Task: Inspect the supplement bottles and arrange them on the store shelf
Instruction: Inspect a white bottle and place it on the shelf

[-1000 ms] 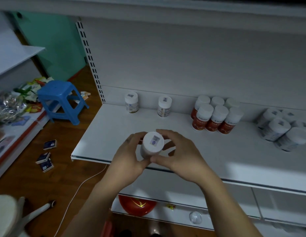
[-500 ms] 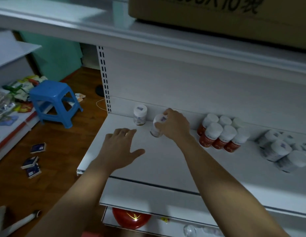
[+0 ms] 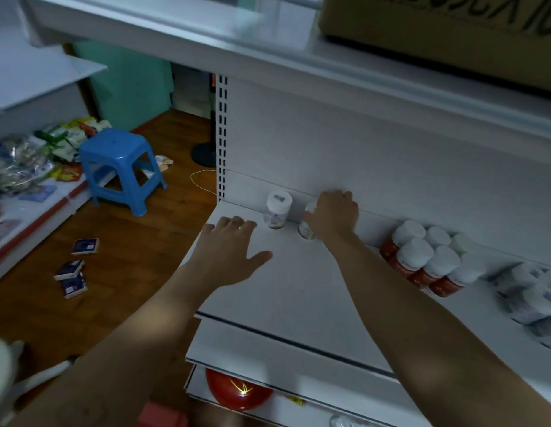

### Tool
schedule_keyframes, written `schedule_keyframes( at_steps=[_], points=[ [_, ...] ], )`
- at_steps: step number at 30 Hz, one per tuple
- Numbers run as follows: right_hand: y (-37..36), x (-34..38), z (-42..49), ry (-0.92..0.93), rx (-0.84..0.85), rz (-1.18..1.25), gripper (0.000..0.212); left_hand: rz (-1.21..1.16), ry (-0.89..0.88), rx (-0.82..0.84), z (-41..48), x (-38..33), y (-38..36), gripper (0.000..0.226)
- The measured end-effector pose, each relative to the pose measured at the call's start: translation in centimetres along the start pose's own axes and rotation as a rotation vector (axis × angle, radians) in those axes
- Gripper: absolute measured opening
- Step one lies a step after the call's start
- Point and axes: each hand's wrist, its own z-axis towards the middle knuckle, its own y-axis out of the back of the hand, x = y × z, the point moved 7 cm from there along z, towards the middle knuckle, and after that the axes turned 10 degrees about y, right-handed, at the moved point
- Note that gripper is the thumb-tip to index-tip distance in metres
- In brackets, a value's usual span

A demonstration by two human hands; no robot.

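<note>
- The right hand [image 3: 332, 215] has its fingers [image 3: 339, 195] curled over a white-capped bottle [image 3: 307, 226], grasping it from above. Only the bottle's left side shows past the knuckles.
- That bottle is upright under the fingers, hard by the back panel. Its base looks to be down on the shelf [image 3: 298, 288], so I'd judge it is being set in place and not yet let go.
- The left hand [image 3: 231, 251] holds nothing. Its fingers [image 3: 234, 223] are straight and spread, palm down on the shelf near the left end.
- Just beyond the left fingertips and just left of the grasped bottle, a second bottle [image 3: 278, 211] stands upright on its own, touched by neither hand.
- Well off to the right of the grasping fingers, red-labelled bottles [image 3: 428, 260] stand packed together. Past them are pale-labelled bottles [image 3: 533, 294], too blurred for me to tell whether they stand or lie.
- As for progress, a back row looks begun: one bottle placed, one going down. The red group seems arranged already. The far pale lot may need sorting, though that is a guess.
- Farther out, left of the flat fingers and lower down, a blue stool [image 3: 121, 167] and small boxes [image 3: 73, 266] sit on the wooden floor.
</note>
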Motion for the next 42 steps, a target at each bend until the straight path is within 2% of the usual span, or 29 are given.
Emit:
schedule_keyframes(
  at_steps=[4,8,12,23,29,34,38,42],
  points=[
    [1.1,2.7,0.3,0.105,-0.128,0.078,0.045,-0.008,0.016,0.020,-0.3,0.4,-0.3,0.075],
    [0.9,5.5,1.1,0.158,-0.074,0.137,0.048,-0.021,0.021,0.032,-0.9,0.8,-0.5,0.075],
    [-0.2,6.1,1.6,0.084,0.018,0.180,0.050,-0.003,0.028,0.024,-1.7,1.5,-0.3,0.075],
    [-1.0,6.2,0.0,-0.052,-0.015,0.379,0.050,-0.015,0.043,0.029,-4.2,2.7,-0.3,0.073],
    [0.4,5.1,-7.0,-0.153,-0.119,0.677,0.034,-0.107,0.032,0.096,-5.6,2.7,-1.3,0.075],
    [0.7,4.1,-13.7,-0.232,-0.144,1.021,0.024,-0.235,-0.078,0.118,-7.3,1.4,-1.1,0.078],
    [1.3,3.4,-18.7,-0.324,-0.150,1.270,0.013,-0.393,-0.199,0.196,-9.3,-0.1,-0.6,0.091],
    [4.1,3.4,-23.0,-0.324,-0.210,1.372,0.009,-0.490,-0.344,0.238,-12.0,-1.5,0.8,0.107]
  ],
)
